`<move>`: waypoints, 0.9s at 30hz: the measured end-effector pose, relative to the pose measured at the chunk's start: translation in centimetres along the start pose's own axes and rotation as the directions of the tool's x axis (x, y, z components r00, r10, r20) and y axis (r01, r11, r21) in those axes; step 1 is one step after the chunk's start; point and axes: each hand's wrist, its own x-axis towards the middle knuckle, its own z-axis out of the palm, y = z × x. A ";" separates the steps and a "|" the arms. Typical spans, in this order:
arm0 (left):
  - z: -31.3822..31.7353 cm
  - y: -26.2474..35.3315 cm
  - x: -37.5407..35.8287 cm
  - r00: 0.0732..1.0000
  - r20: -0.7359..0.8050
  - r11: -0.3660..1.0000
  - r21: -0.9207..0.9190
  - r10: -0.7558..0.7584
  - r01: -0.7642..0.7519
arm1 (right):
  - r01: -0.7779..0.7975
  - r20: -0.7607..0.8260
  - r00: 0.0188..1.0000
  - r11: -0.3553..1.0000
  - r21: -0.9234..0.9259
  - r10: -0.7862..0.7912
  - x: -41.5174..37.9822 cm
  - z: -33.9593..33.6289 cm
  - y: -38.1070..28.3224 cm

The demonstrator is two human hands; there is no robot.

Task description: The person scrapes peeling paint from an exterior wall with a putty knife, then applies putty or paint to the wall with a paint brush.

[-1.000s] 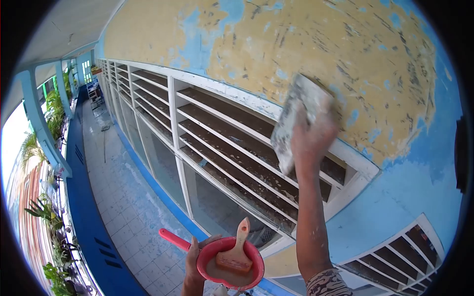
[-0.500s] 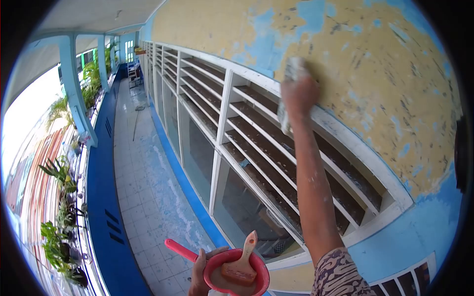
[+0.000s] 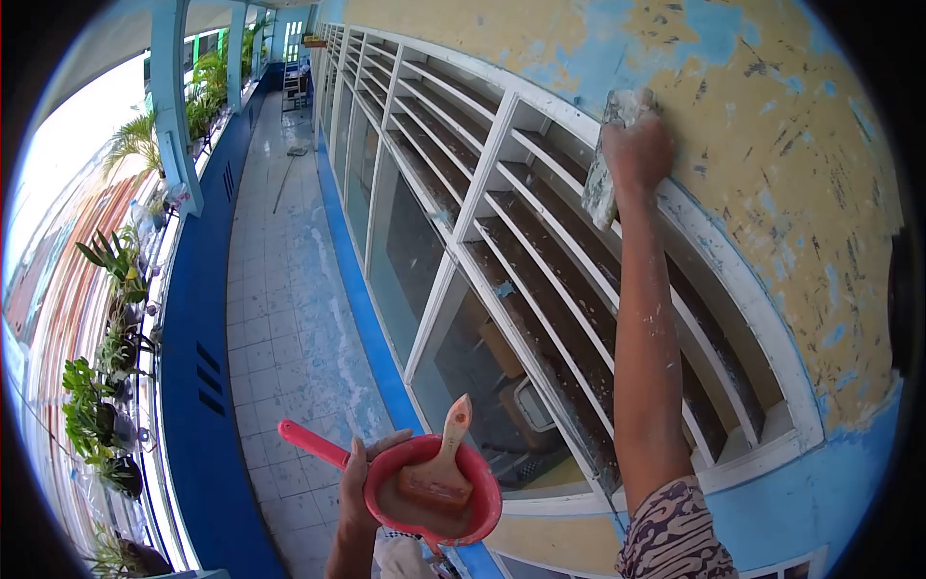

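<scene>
My left hand (image 3: 357, 487) is low in front of me, closed around the near side of a red plastic dipper (image 3: 487, 521). The dipper's handle points up and left past my thumb. Inside it a wide paintbrush (image 3: 439, 473) stands tilted in brownish liquid, its wooden handle rising above the rim. My right arm is stretched up to the wall, and the right hand (image 3: 640, 154) is closed on a long, flat, whitish-grey smeared piece (image 3: 600, 188) whose kind I cannot tell. It lies along the top edge of the window frame, at the yellow wall (image 3: 762, 193) with its blue bare patches.
White louvred windows (image 3: 502, 207) with dusty slats run along the wall. To the left is a tiled walkway (image 3: 280, 318) with white smears and a long-handled tool (image 3: 289, 174) on the floor. Potted plants (image 3: 92, 410) line the blue parapet (image 3: 198, 318).
The view has shifted, so the windows and wall sit further right. My right hand was blurred by motion at the wall and now shows sharply. The dipper is still in my left hand.
</scene>
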 end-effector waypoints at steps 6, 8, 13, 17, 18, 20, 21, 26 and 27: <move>-1.1 -1.3 -0.2 1.000 0.005 1.000 0.015 0.014 -0.014 | 0.123 0.277 0.958 0.981 -0.150 -0.077 2.9 4.2 -4.3; -1.7 -1.5 -0.9 1.000 -0.001 0.999 0.040 0.018 -0.018 | 0.122 0.269 0.959 0.985 -0.126 -0.085 2.7 2.6 -3.7; -1.5 -1.8 -0.6 0.998 -0.012 0.997 -0.051 -0.061 0.060 | 0.149 0.310 0.943 0.986 -0.075 -0.119 4.7 4.2 -3.3; -1.0 -1.9 0.6 0.997 -0.026 0.997 0.004 -0.079 0.079 | 0.219 0.372 0.916 0.963 -0.154 -0.149 8.5 4.0 -5.0; -0.6 -1.6 1.1 0.998 -0.028 0.998 0.035 -0.056 0.057 | 0.202 0.318 0.935 0.973 -0.114 -0.156 9.1 4.1 -4.5; 0.1 -1.6 2.4 0.999 -0.031 0.998 0.053 -0.036 0.037 | 0.243 0.358 0.916 0.960 -0.141 -0.180 9.8 5.4 -4.7; 0.3 -1.5 3.5 0.999 0.038 0.999 0.034 -0.027 0.025 | 0.280 0.386 0.901 0.946 -0.166 -0.199 10.2 5.5 -4.7; 3.9 1.0 7.9 0.991 0.117 0.993 0.088 0.065 -0.076 | 0.315 0.422 0.881 0.932 -0.181 -0.216 11.0 5.0 -5.7; 4.8 1.3 8.6 0.987 0.146 0.997 0.013 0.072 -0.075 | 0.323 0.401 0.884 0.934 -0.152 -0.240 10.8 5.3 -5.4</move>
